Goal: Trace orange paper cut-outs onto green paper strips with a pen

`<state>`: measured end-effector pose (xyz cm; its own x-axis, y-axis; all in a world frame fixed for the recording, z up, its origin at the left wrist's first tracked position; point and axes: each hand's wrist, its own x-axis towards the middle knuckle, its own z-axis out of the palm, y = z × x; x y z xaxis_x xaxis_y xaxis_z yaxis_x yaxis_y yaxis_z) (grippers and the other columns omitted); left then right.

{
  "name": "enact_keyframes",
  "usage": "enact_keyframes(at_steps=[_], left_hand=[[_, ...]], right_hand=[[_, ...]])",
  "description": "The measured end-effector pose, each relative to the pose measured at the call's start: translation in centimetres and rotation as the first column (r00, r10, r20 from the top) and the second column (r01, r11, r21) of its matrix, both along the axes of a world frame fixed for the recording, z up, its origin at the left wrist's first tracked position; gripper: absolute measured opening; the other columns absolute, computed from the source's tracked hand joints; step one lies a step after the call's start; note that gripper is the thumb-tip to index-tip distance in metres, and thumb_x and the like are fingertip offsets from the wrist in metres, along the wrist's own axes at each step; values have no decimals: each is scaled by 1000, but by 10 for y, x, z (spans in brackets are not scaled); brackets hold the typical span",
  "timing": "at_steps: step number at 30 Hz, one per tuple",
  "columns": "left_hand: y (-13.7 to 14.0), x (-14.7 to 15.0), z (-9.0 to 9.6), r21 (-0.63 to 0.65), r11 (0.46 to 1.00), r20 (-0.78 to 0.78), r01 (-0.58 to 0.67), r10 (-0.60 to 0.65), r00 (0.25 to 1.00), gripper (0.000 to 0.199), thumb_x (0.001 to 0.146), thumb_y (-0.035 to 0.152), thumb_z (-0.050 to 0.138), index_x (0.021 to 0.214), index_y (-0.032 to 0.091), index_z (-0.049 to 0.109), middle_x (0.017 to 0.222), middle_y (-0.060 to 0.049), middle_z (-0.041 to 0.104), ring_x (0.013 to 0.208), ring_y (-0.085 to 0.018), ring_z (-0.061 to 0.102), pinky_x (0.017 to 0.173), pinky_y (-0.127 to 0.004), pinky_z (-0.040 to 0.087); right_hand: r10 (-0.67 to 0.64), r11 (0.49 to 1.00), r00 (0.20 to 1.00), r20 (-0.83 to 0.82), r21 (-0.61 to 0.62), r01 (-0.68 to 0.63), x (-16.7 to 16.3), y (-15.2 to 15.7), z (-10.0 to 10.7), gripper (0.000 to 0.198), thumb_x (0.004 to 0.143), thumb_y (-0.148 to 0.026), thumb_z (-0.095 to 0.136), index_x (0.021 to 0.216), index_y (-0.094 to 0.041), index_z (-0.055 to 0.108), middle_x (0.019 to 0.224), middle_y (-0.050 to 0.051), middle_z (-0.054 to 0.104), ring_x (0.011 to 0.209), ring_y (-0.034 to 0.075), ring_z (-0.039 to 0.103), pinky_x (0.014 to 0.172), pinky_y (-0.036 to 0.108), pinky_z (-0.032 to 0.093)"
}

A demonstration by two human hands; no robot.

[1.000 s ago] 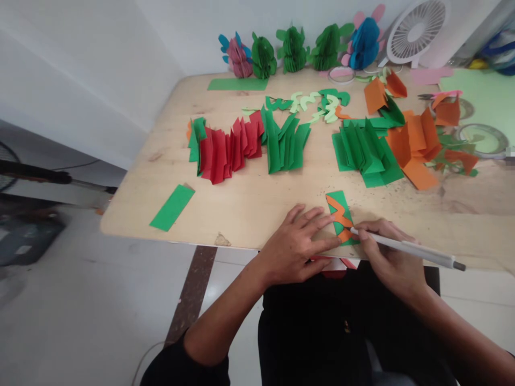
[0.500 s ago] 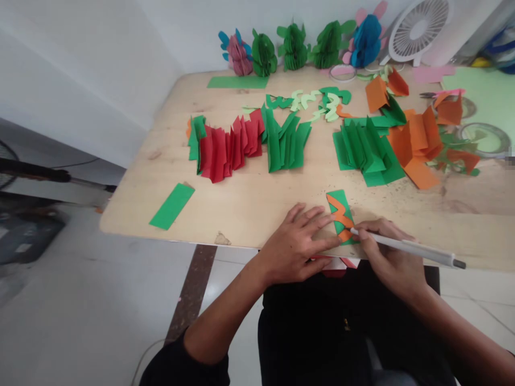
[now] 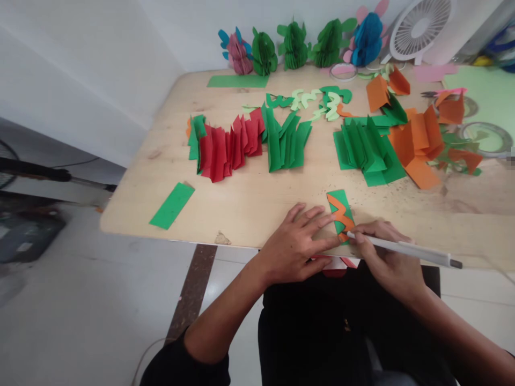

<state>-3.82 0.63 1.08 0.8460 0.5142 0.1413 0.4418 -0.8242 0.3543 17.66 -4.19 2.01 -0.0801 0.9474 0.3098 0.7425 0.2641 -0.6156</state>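
Observation:
Near the table's front edge lies a green paper strip (image 3: pixel 333 206) with a wavy orange paper cutout (image 3: pixel 340 210) on top of it. My left hand (image 3: pixel 300 241) is open, its fingers spread flat, with fingertips at the left edge of the cutout. Gripped in my right hand (image 3: pixel 388 254) is a white pen (image 3: pixel 406 248). Its tip meets the lower part of the orange cutout, and its dark end points out to the right. Any line drawn there is too small to make out.
Folded red papers (image 3: pixel 219 150), folded green papers (image 3: pixel 364 145) and orange papers (image 3: pixel 420 134) stand across the table. Another green strip (image 3: pixel 172 206) lies at left. Several honeycomb paper figures (image 3: pixel 293 48) and a white fan (image 3: pixel 420 29) line the back.
The pen tip has shifted slightly left along the lower part of the orange cutout, my right hand moving with it. My left hand keeps its place.

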Motion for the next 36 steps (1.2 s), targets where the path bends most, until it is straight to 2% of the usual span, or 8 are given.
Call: enact_keyframes(at_steps=[6,15,21,24,27,32,36], left_hand=[[0,0,0,-1,1000,-2,3,-3,1000,41,95,45,46,133,31,55,148,-6,43,141,-30,30,115,-56,16],[0,0,2,2,1000,0,1,-1,1000,39,94,43,48,129,30,58,148,-7,44,140,-30,31,115,-56,18],[0,0,1,2,1000,12,-2,2,1000,39,96,44,44,131,32,56,148,-6,44,140,-29,31,115,-55,18],[-1,0,1,0,1000,9,-5,5,1000,38,96,44,44,129,31,57,149,-6,44,141,-29,30,115,-55,18],[-2,0,2,-10,1000,22,-4,5,1000,38,95,44,46,128,30,58,149,-6,43,141,-29,30,115,-55,17],[-1,0,2,-83,996,167,-36,49,985,34,92,40,52,121,25,61,142,-7,50,137,-26,37,115,-50,23],[-1,8,1,-166,968,335,-190,237,912,26,92,32,52,110,18,63,113,-8,63,115,-22,53,105,-42,38]], right_hand=[[40,999,999,0,18,-40,-2,0,1,14,90,-27,53,80,-23,62,73,2,70,69,17,63,65,33,48],[63,998,998,-28,-26,-63,-4,1,4,15,90,-28,53,80,-23,63,71,0,70,67,17,63,66,34,47],[-92,991,980,-175,-109,74,4,-1,1,17,91,-35,54,87,-23,66,79,2,72,71,18,67,65,32,52],[-130,985,962,-242,-140,98,11,0,-1,17,91,-36,55,95,-24,66,85,3,73,77,19,69,71,32,54],[-150,983,962,-227,-142,120,15,0,0,20,92,-36,54,105,-26,66,91,2,74,87,19,70,78,33,54],[-158,987,975,-154,-68,149,14,-1,2,20,93,-33,51,105,-24,65,92,3,74,87,19,70,77,32,54],[-145,989,975,-170,-35,141,12,0,-1,19,93,-31,52,105,-24,64,91,3,74,87,19,70,78,32,55]])
